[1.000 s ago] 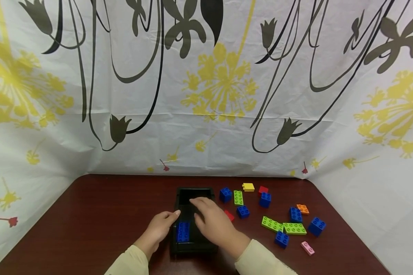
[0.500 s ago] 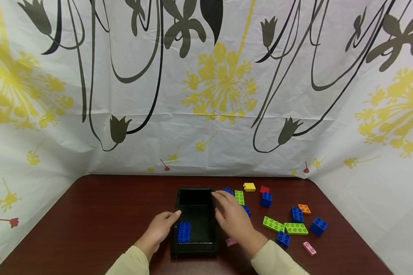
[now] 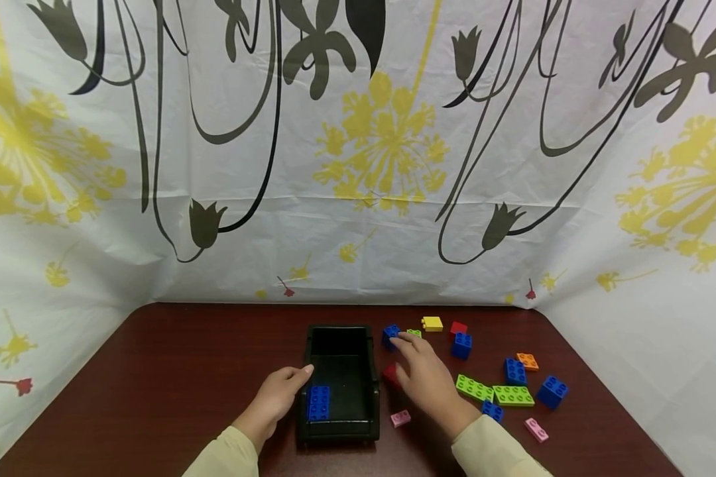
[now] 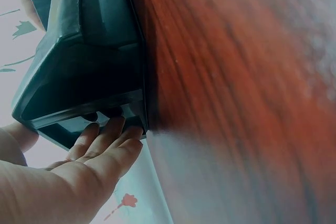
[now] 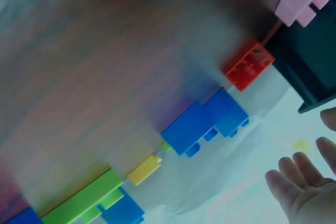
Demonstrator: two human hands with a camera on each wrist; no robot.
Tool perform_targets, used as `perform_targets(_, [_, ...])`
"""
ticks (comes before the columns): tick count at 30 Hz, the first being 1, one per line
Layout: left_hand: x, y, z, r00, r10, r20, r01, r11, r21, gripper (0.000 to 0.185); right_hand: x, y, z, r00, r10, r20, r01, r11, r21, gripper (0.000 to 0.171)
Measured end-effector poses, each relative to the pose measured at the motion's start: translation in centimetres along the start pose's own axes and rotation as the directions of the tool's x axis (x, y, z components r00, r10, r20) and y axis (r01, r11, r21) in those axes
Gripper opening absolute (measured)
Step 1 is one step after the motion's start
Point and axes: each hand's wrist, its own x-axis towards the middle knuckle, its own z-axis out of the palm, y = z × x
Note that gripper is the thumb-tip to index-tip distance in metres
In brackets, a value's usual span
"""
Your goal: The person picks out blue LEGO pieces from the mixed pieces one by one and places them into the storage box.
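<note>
My left hand [image 3: 276, 401] holds the left wall of a black plastic bin [image 3: 337, 429], its thumb on the rim; in the left wrist view its fingers [image 4: 107, 145] lie against the outside of the bin. A blue studded toy brick [image 3: 319, 403] lies inside, at the near left. Right of the bin, my right hand [image 3: 431, 384] hovers over loose bricks with loosely bent fingers and nothing in them. Nearest to it are a red brick [image 3: 390, 375], a blue brick [image 3: 390, 335] and a lime brick [image 3: 414, 333], partly hidden by the hand.
A small pink brick [image 3: 400, 418] lies close to the bin's right wall. Further right are several bricks, among them yellow [image 3: 432, 324], lime [image 3: 514, 396], orange [image 3: 528, 362] and blue [image 3: 553, 392] ones. A patterned cloth [image 3: 358, 252] hangs behind the dark table [image 3: 215, 358].
My right hand has moved right, from over the bin past its wall to above the bricks. The pink brick beside the bin has come into view. My left hand stays on the bin.
</note>
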Motion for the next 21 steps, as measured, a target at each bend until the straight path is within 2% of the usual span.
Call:
perform_targets(9, [0.0,-0.1,0.0,1.000,0.005,-0.007,-0.005,1.000,-0.002,0.067,0.1,1.1,-0.3,0.995,0.079,0.068,-0.076,0.996,-0.041,0.044])
perform_targets(15, [0.0,-0.1,0.0,1.000,0.000,-0.008,0.000,1.000,-0.002,0.066,0.3,1.9,-0.5,0.981,0.139,0.139,-0.125,0.987,-0.106,0.045])
perform_targets(21, [0.0,0.0,-0.1,1.000,-0.009,-0.003,0.009,1.000,-0.003,0.066,0.4,2.5,-0.8,0.964,0.164,0.207,-0.131,0.978,-0.163,0.047])
